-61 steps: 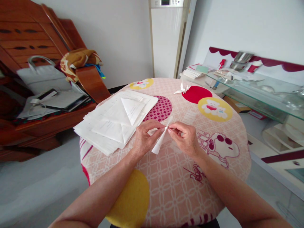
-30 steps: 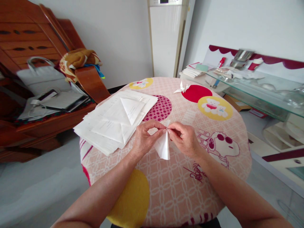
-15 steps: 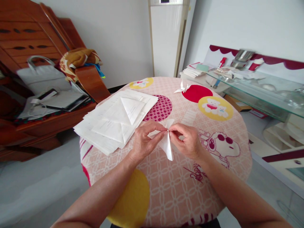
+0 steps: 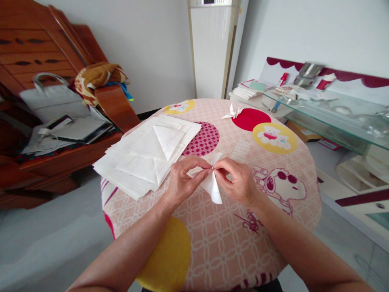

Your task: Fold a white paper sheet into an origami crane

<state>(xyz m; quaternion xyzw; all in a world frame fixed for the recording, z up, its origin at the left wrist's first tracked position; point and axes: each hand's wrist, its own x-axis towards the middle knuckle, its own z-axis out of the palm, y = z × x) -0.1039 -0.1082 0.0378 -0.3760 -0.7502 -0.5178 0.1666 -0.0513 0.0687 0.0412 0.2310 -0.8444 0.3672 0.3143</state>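
A folded white piece of paper (image 4: 215, 190) is pinched in the air above the round table, one flap hanging down toward me. My left hand (image 4: 186, 177) grips it between thumb and forefinger. From the other side my right hand (image 4: 235, 178) pinches the same paper, and the fingertips of both hands almost meet at its middle. Part of the paper is hidden behind my fingers. To the left lies a stack of white paper sheets (image 4: 127, 178), with a folded paper triangle (image 4: 167, 140) on top. A folded paper crane (image 4: 233, 111) rests at the table's far side.
A patterned cloth (image 4: 206, 251) covers the round table. Left of it stands a wooden bench (image 4: 39, 170) with a grey bag (image 4: 54, 97) and a laptop. A glass shelf (image 4: 328, 117) with several small items is on the right. A tall white cabinet unit (image 4: 211, 48) stands behind.
The hanging flap of the paper has turned and shows more of its flat face. Both hands keep their pinch nearly in place. The whole view has shifted slightly.
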